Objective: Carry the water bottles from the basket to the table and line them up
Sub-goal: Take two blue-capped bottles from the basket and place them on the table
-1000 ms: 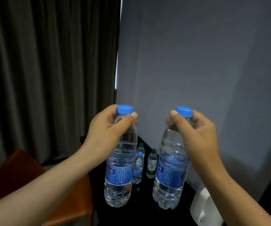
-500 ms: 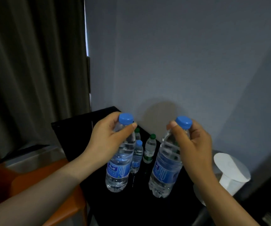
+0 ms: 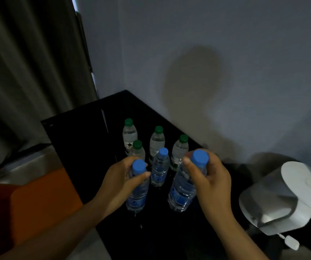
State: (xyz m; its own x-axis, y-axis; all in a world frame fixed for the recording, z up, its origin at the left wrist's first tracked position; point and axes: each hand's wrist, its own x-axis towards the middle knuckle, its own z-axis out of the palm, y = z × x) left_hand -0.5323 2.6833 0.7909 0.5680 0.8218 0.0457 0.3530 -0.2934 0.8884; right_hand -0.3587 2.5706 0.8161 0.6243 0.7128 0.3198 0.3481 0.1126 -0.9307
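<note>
Left grip (image 3: 121, 182) and right grip (image 3: 210, 182), clamped on two bottles (image 3: 179, 196), have sunk to the desk (image 3: 79, 147) beside the others (image 3: 159, 166), so set-down looks close.

The front green-capped bottle (image 3: 138, 151) is half hidden behind the left hand (image 3: 120, 182).

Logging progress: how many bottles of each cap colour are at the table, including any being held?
Green-cap bottles: 4
Blue-cap bottles: 3, one each in the left hand and right hand
Total: 7
</note>
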